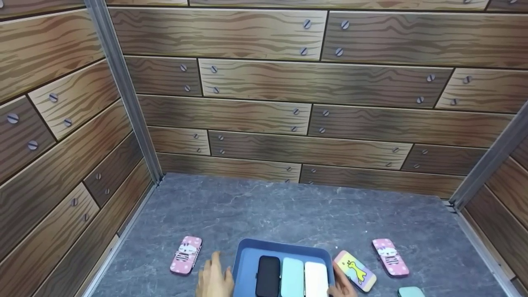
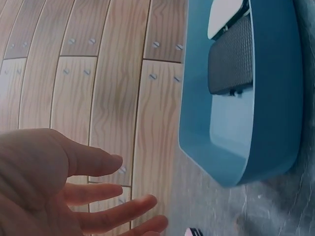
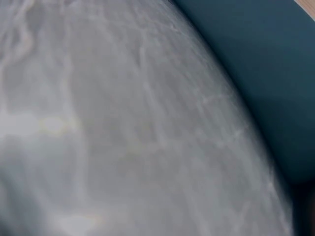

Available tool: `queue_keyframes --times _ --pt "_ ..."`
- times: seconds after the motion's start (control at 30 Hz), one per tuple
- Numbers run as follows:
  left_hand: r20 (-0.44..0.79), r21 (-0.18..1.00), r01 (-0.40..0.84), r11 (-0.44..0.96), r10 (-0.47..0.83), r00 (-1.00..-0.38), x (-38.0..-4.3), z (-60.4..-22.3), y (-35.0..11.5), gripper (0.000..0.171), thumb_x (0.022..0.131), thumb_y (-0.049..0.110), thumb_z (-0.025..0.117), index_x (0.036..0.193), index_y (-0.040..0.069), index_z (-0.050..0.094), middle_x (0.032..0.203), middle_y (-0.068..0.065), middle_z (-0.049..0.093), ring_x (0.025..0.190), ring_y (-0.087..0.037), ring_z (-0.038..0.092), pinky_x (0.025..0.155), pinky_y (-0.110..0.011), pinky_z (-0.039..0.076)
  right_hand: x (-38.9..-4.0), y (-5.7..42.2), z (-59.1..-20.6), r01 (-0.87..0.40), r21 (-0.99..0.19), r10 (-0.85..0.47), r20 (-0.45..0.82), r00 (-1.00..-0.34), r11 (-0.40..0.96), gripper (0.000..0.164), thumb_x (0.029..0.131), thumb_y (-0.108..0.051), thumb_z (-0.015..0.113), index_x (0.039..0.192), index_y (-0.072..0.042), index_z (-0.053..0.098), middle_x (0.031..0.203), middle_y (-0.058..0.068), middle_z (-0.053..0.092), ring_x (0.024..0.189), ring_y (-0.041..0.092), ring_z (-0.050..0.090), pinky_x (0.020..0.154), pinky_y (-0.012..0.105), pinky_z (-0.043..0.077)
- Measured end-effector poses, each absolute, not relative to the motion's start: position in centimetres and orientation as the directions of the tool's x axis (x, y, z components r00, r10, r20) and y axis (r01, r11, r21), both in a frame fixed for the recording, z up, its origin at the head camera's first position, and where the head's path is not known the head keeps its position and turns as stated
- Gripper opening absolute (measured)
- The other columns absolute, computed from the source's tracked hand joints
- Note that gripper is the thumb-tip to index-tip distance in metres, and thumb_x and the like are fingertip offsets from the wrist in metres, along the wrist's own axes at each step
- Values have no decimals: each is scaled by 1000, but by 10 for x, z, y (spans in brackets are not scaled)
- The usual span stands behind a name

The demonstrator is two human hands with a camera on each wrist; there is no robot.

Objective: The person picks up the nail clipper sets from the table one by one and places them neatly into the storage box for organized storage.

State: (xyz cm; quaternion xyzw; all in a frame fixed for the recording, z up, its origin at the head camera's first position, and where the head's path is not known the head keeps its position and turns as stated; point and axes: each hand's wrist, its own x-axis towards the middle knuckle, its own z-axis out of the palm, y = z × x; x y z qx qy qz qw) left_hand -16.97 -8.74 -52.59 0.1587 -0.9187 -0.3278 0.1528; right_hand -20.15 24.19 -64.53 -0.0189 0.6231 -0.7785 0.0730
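Observation:
A blue tray (image 1: 285,246) lies at the front of the grey surface. In it, side by side, are a black case (image 1: 268,275), a mint case (image 1: 292,277) and a white case (image 1: 316,279). My right hand (image 1: 343,286) grips the tray's right wall, thumb at the rim and fingers along the outside; the right wrist view shows only the tray's wall (image 3: 266,83) and the blurred surface. Left of the tray, my left hand (image 1: 214,278) is apart from it with fingers spread, holding nothing. The left wrist view also shows this left hand (image 2: 74,187) below the tray's corner.
A pink cat-print case (image 1: 186,255) lies at the left. To the right of the tray are a yellow giraffe-print case (image 1: 355,271), another pink cat-print case (image 1: 390,257) and a second mint case (image 1: 411,292), cut off by the frame. Wood-patterned walls (image 1: 255,78) enclose the surface.

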Motion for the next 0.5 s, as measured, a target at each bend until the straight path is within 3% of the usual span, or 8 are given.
queue_keyframes --times 0.07,0.17,0.27,0.3,0.43,0.5 --pt "201 645 -188 740 -402 -893 -171 -529 -90 43 76 14 73 115 10 57 98 -14 62 88 -41 57 70 -55 47 -201 242 -645 98 -973 -128 -73 -989 -207 86 80 1 55 146 8 0 151 29 -6 116 -17 32 93 11 35" --pt "231 637 -192 747 -422 -877 -173 -533 -94 43 75 15 74 114 9 58 98 -15 61 88 -42 56 71 -56 47 -201 238 -644 122 -975 -72 -110 -991 -184 86 78 1 56 147 7 6 152 27 1 132 5 22 91 11 37" --pt "260 627 -194 755 -437 -861 -177 -539 -98 43 74 14 74 113 9 58 100 -16 60 90 -42 54 72 -56 46 -200 234 -643 112 -981 -12 -112 -994 -161 84 75 2 56 147 7 12 152 27 8 136 24 12 90 9 36" --pt "269 622 -195 758 -441 -856 -178 -541 -99 43 73 14 74 113 9 58 100 -17 60 91 -42 54 73 -56 45 -199 233 -643 105 -982 -5 -106 -994 -155 84 75 2 56 147 7 12 152 28 9 135 24 12 90 9 36" --pt "293 608 -203 768 -454 -841 -183 -550 -104 43 73 13 74 112 8 57 102 -17 58 93 -43 51 73 -57 44 -198 232 -642 87 -984 8 -90 -996 -155 82 76 4 54 147 7 12 152 27 9 129 2 26 91 8 35" --pt "292 600 -216 771 -462 -837 -186 -555 -108 44 72 14 74 112 7 56 102 -18 56 94 -44 49 73 -57 43 -198 232 -642 88 -981 -6 -88 -996 -171 83 76 4 54 147 7 11 152 28 7 132 5 24 91 8 35"
